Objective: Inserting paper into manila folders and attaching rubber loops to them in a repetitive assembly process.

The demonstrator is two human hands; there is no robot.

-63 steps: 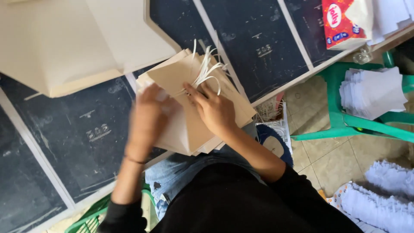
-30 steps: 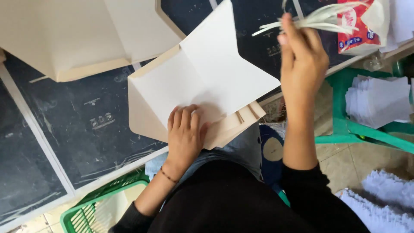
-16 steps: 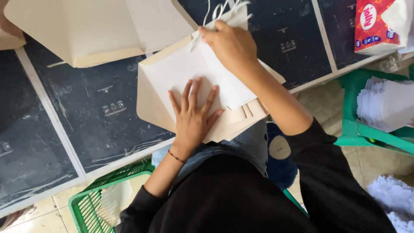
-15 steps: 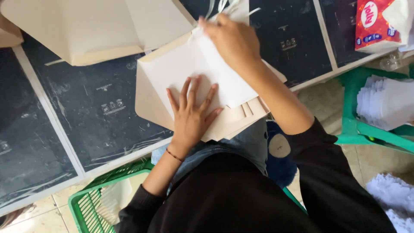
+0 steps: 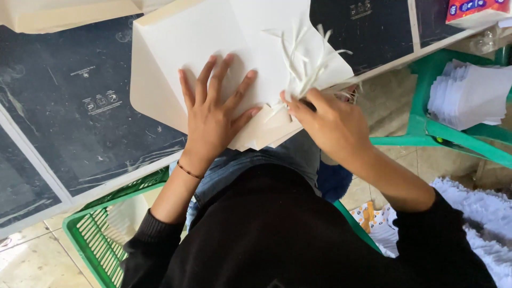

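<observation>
My left hand (image 5: 216,114) lies flat, fingers spread, on a stack of cream paper sheets (image 5: 176,48) at the near edge of a dark table top (image 5: 69,117). A white folded sheet tops the stack. My right hand (image 5: 330,125) is closed on a bundle of thin white paper strips (image 5: 304,64) that fan upward over the stack's right corner. The right hand sits at the stack's near right edge, close to the left hand's fingertips.
A green plastic basket (image 5: 101,234) stands by my left leg. A green stool (image 5: 453,130) on the right carries a pile of white papers (image 5: 472,93). More white papers (image 5: 480,213) lie on the tiled floor. A red-and-white packet (image 5: 474,8) lies at the table's far right.
My right hand has come down from the stack's far edge to its near right corner, still gripping the strips. The left hand stays pressed on the sheets. The view has shifted closer.
</observation>
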